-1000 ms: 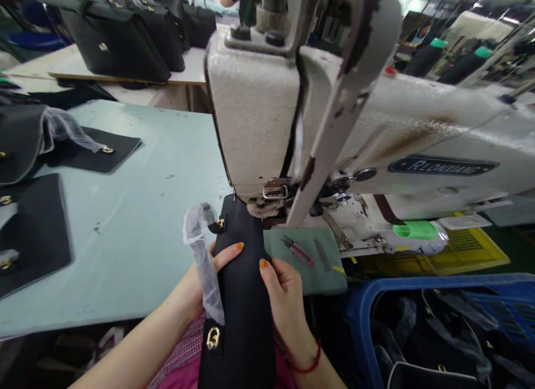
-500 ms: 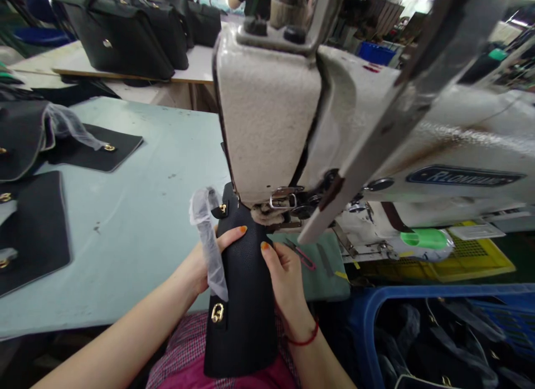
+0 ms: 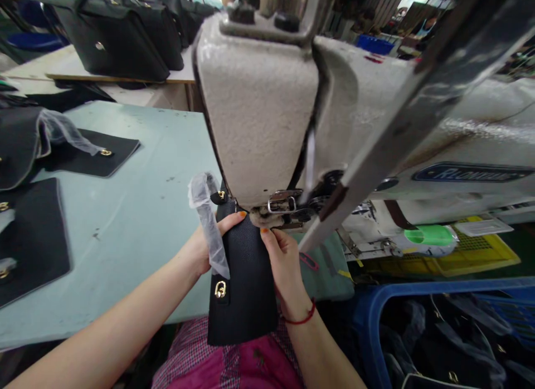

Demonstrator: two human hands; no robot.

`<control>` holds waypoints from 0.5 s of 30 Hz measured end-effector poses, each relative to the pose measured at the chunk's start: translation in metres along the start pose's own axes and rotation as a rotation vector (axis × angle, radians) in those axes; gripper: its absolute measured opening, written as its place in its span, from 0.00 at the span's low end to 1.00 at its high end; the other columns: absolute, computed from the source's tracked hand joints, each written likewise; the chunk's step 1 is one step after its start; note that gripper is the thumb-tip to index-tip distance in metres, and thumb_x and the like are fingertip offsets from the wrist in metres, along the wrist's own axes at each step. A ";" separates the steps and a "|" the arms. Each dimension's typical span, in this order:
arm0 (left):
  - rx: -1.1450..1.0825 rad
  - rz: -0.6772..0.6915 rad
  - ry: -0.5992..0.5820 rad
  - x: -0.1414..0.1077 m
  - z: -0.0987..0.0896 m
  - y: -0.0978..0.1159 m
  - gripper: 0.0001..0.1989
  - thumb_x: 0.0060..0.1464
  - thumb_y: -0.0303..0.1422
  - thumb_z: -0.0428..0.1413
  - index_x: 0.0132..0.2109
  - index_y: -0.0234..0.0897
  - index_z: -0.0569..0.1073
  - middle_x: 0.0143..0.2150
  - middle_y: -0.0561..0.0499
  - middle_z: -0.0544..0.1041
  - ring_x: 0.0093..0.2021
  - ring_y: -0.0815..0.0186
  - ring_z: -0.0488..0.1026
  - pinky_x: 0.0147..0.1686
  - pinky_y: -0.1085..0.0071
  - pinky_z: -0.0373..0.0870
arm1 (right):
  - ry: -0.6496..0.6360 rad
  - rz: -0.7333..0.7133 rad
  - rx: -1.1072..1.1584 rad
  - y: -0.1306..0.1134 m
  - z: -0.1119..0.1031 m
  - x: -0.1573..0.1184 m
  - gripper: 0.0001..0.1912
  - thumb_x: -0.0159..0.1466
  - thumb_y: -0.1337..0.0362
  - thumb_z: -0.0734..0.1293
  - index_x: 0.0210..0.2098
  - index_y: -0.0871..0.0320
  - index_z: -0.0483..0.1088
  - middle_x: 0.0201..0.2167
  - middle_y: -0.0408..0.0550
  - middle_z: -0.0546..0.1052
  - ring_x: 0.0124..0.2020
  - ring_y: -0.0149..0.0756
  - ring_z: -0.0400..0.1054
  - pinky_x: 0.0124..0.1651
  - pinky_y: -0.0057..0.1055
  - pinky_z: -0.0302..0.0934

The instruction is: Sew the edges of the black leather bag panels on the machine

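We log: black leather bag panel [image 3: 242, 288] now further under the sewing machine's presser foot [image 3: 267, 215], lower edge in view | left hand [image 3: 204, 249], fingers pressed against panel's side, plastic film [image 3: 207, 222] beside them | right hand [image 3: 284, 272], fingers pinching panel's edge near the foot | gold clasp [image 3: 220, 289] nearer the needle area

Head-worn view, forward and down, apparently close above the hands [image 3: 284, 266]
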State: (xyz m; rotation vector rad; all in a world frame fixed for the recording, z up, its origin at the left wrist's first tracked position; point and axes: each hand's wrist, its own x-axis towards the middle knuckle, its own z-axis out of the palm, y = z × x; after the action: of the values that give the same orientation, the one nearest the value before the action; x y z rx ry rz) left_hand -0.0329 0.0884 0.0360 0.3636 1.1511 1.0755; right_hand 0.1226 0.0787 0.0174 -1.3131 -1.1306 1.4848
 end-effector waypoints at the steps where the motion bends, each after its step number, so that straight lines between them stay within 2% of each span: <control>1: 0.019 0.022 -0.004 0.000 0.001 0.002 0.27 0.52 0.34 0.64 0.58 0.33 0.71 0.43 0.50 0.83 0.40 0.59 0.82 0.40 0.70 0.78 | 0.002 -0.005 -0.005 0.000 0.001 0.001 0.22 0.61 0.50 0.64 0.21 0.58 0.56 0.21 0.39 0.53 0.24 0.26 0.45 0.26 0.26 0.42; 6: 0.097 0.068 0.000 0.007 -0.001 0.012 0.30 0.49 0.35 0.66 0.57 0.28 0.71 0.36 0.50 0.84 0.36 0.58 0.82 0.36 0.69 0.79 | 0.038 -0.003 -0.015 0.003 0.007 0.004 0.23 0.62 0.49 0.63 0.20 0.58 0.58 0.19 0.40 0.56 0.23 0.26 0.49 0.25 0.26 0.44; 9: 0.172 0.096 -0.036 0.011 -0.005 0.018 0.30 0.50 0.36 0.66 0.57 0.27 0.70 0.39 0.48 0.84 0.40 0.57 0.81 0.38 0.71 0.78 | 0.041 -0.004 0.008 0.007 0.009 0.005 0.23 0.63 0.49 0.64 0.19 0.59 0.59 0.18 0.40 0.60 0.21 0.26 0.53 0.24 0.25 0.47; 12: 0.261 0.124 -0.064 0.012 -0.007 0.024 0.28 0.50 0.35 0.66 0.56 0.27 0.71 0.43 0.47 0.83 0.44 0.58 0.80 0.39 0.74 0.77 | -0.031 0.032 0.042 0.005 0.007 0.006 0.25 0.64 0.48 0.63 0.18 0.58 0.59 0.15 0.39 0.61 0.17 0.26 0.55 0.20 0.25 0.47; 15: 0.290 0.089 -0.103 0.011 -0.008 0.026 0.28 0.50 0.33 0.66 0.56 0.25 0.71 0.42 0.46 0.83 0.44 0.57 0.80 0.39 0.71 0.78 | -0.064 0.019 0.024 -0.004 0.001 0.004 0.26 0.65 0.48 0.62 0.18 0.58 0.60 0.13 0.39 0.63 0.14 0.27 0.58 0.19 0.24 0.48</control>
State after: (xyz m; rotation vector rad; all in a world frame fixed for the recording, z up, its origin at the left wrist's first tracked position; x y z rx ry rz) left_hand -0.0529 0.1081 0.0445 0.6955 1.2097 0.9554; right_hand 0.1217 0.0835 0.0199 -1.2707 -1.1405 1.5590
